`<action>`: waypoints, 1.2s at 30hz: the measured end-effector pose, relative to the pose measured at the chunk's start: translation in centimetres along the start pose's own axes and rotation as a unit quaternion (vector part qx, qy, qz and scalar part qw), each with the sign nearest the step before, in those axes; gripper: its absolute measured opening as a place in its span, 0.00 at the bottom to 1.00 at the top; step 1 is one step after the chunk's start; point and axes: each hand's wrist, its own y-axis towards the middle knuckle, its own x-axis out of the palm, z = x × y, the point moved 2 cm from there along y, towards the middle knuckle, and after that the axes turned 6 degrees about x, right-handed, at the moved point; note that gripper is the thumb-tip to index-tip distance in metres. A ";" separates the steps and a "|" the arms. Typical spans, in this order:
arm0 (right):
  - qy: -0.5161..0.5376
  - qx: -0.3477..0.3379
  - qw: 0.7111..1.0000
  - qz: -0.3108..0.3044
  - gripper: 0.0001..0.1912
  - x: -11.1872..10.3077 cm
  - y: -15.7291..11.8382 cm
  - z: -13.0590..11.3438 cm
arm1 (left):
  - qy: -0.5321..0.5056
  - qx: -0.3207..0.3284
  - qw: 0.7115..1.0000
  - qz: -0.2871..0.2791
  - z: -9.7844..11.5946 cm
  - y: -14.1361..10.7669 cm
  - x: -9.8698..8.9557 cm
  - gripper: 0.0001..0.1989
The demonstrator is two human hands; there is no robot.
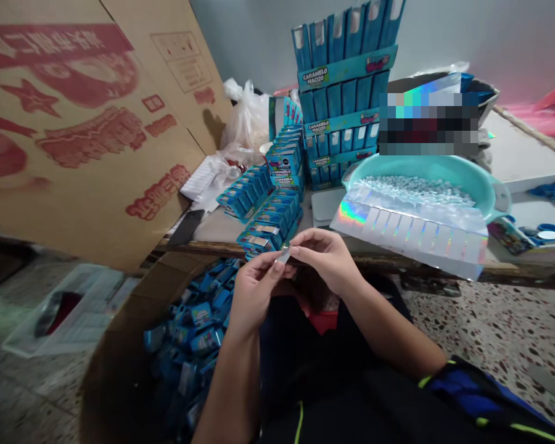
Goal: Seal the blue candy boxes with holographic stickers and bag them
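Note:
My left hand (258,287) and my right hand (326,256) meet just in front of the table edge. Between them is a small silvery strip (283,254), pinched by the thumb and fingers of the left. The right thumb and fingertips close on its upper end. Its exact kind is too small to make out. Just beyond the hands, blue candy boxes (272,216) stand in rows on the table. To the right, a sheet of shiny holographic stickers (411,237) leans over the front of a turquoise basin (483,185) holding pale blue candies (416,188).
Blue display trays (345,77) are stacked high at the back. A large cardboard carton (74,123) stands at left. Below, an open cardboard box (115,345) holds many loose blue boxes (203,314). A clear plastic bin (69,320) sits on the floor. Blue caps (548,231) lie at far right.

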 end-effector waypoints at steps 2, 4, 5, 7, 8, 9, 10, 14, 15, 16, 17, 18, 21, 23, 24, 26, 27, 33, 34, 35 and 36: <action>0.011 0.004 1.000 -0.013 0.16 0.3 -0.1 0.2 | -0.061 -0.008 0.998 0.012 0.0 -0.3 -0.4 0.22; 0.005 -0.019 1.000 -0.018 0.13 0.5 -0.1 0.3 | -0.129 -0.026 0.991 0.003 0.4 -0.6 -0.5 0.25; -0.003 -0.044 0.999 -0.017 0.11 0.6 -0.1 0.3 | -0.163 -0.045 0.985 -0.013 0.7 -0.8 -0.5 0.27; -0.034 -0.123 0.992 -0.019 0.08 0.6 -0.1 -0.1 | -0.221 -0.102 0.968 -0.064 1.1 -1.1 -0.4 0.31; -0.057 -0.172 0.983 -0.028 0.06 0.6 -0.1 -0.3 | -0.242 -0.133 0.957 -0.091 1.3 -1.2 -0.4 0.32; -0.084 -0.223 0.970 -0.042 0.05 0.6 -0.2 -0.5 | -0.257 -0.163 0.946 -0.113 1.4 -1.4 -0.4 0.31; -0.112 -0.272 0.954 -0.057 0.04 0.6 -0.4 -0.8 | -0.270 -0.187 0.936 -0.129 1.5 -1.5 -0.4 0.29; -0.212 -0.389 0.889 -0.117 0.05 0.3 -1.1 -1.7 | -0.282 -0.220 0.928 -0.100 1.7 -1.7 -1.0 0.24; -0.234 -0.400 0.876 -0.133 0.06 0.2 -1.2 -1.9 | -0.271 -0.216 0.934 -0.080 1.8 -1.6 -1.1 0.26; -0.256 -0.408 0.863 -0.152 0.08 0.1 -1.3 -2.1 | -0.256 -0.209 0.942 -0.060 1.9 -1.5 -1.3 0.29; -0.276 -0.413 0.851 -0.170 0.09 0.1 -1.3 -2.3 | -0.238 -0.199 0.950 -0.040 2.1 -1.4 -1.5 0.32; -0.293 -0.417 0.840 -0.185 0.11 0.1 -1.3 -2.3 | -0.220 -0.186 0.957 -0.020 2.2 -1.3 -1.6 0.34; -0.321 -0.412 0.826 -0.213 0.12 0.3 -1.1 -2.2 | -0.182 -0.133 0.973 0.040 2.4 -0.9 -1.8 0.29; -0.324 -0.398 0.830 -0.218 0.12 0.4 -0.9 -1.9 | -0.169 -0.095 0.978 0.083 2.3 -0.8 -1.8 0.24; -0.324 -0.394 0.831 -0.221 0.12 0.4 -0.9 -1.7 | -0.160 -0.072 0.979 0.104 2.2 -0.8 -1.8 0.22; -0.326 -0.394 0.830 -0.223 0.11 0.4 -0.8 -1.3 | -0.128 -0.011 0.981 0.145 2.0 -0.9 -1.9 0.19; -0.328 -0.394 0.829 -0.223 0.11 0.3 -0.8 -1.0 | -0.104 0.022 0.981 0.160 1.8 -1.0 -2.0 0.17; -0.341 -0.342 0.850 -0.209 0.10 -0.6 -0.6 0.2 | 0.019 0.102 0.974 0.201 0.9 -1.0 -2.7 0.13; -0.344 -0.326 0.855 -0.210 0.11 -0.7 -0.6 0.4 | 0.022 0.096 0.973 0.210 0.8 -0.9 -2.7 0.14; -0.349 -0.312 0.858 -0.210 0.13 -0.9 -0.6 0.6 | 0.023 0.091 0.971 0.220 0.8 -0.9 -2.6 0.16; -0.354 -0.301 0.862 -0.204 0.15 -1.0 -0.5 0.6 | 0.027 0.089 0.969 0.229 0.9 -1.0 -2.6 0.16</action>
